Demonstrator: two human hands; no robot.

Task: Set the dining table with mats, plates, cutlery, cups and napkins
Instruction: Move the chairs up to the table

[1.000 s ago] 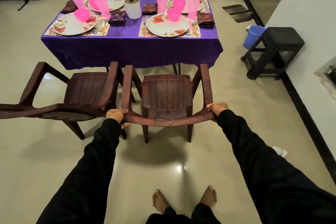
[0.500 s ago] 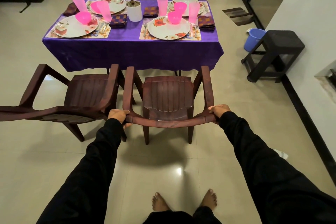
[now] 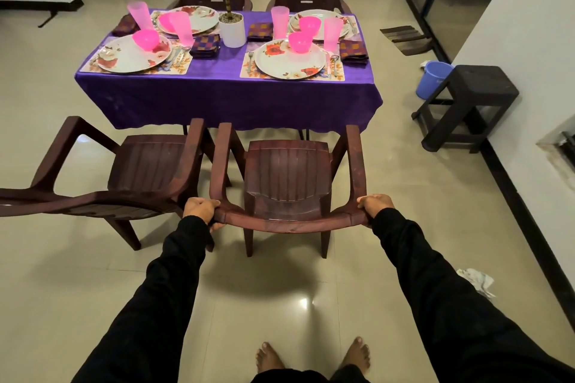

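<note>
A dining table (image 3: 227, 102) under a purple cloth carries several place settings: floral mats, white flowered plates (image 3: 291, 60), pink bowls (image 3: 300, 41), pink cups (image 3: 333, 33), cutlery and folded checked napkins (image 3: 353, 51). A white pot with a plant (image 3: 231, 32) stands mid-table. In front of it is a dark brown plastic chair (image 3: 287, 177). My left hand (image 3: 199, 208) grips the left end of its back rail. My right hand (image 3: 375, 205) grips the right end.
A second brown chair (image 3: 146, 171) stands close on the left, almost touching the first. Two more chairs sit at the table's far side. A dark stool (image 3: 473, 102) and a blue bucket (image 3: 434, 78) stand by the right wall. Crumpled paper (image 3: 476, 281) lies on the tiled floor.
The chair and table sit slightly lower in view than before; my hands keep the same hold on the back rail. My feet have shifted a little.
</note>
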